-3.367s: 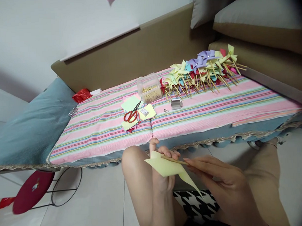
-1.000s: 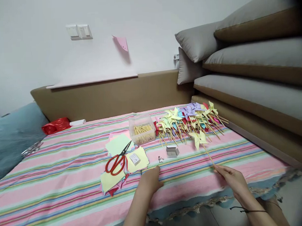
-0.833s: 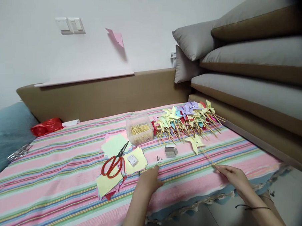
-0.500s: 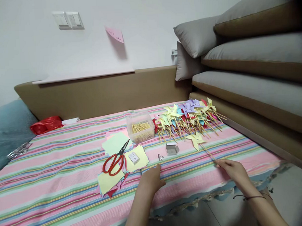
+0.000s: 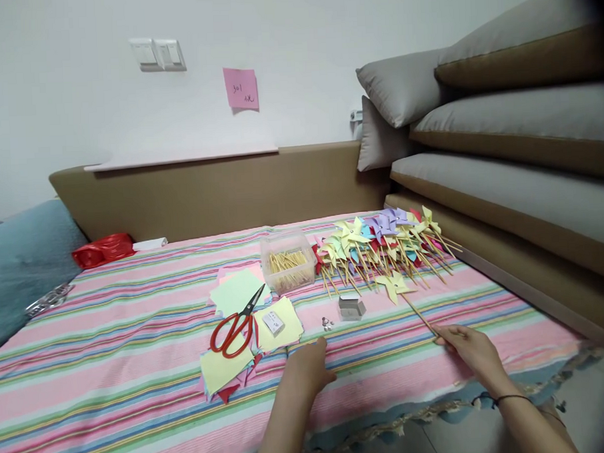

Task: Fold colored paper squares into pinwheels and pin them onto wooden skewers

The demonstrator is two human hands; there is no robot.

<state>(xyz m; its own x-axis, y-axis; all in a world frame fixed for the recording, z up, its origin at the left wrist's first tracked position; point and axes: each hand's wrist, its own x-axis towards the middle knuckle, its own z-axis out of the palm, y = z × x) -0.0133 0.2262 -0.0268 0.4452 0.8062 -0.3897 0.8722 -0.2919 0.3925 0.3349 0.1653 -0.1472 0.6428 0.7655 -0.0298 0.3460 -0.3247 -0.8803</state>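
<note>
My right hand (image 5: 470,353) pinches the near end of a thin wooden stick whose yellow paper pinwheel (image 5: 394,284) lies on the striped cloth (image 5: 137,340), at the near edge of a pile of coloured pinwheels (image 5: 382,239). My left hand (image 5: 308,373) rests knuckles-up on the cloth with its fingers curled and nothing visible in it. It is just in front of a stack of coloured paper squares (image 5: 228,366) with red scissors (image 5: 233,326) on top.
A clear box of wooden sticks (image 5: 287,260) stands behind the papers. A small silver box (image 5: 351,307) and a few pins (image 5: 327,322) lie between my hands. Grey-brown cushions (image 5: 503,131) rise at the right, a red bag (image 5: 103,248) and blue blanket (image 5: 18,265) sit left.
Both hands first held the yellow pinwheel over my lap. Since then my right hand has laid it on the cloth by the pile, and my left hand has come to rest on the cloth.
</note>
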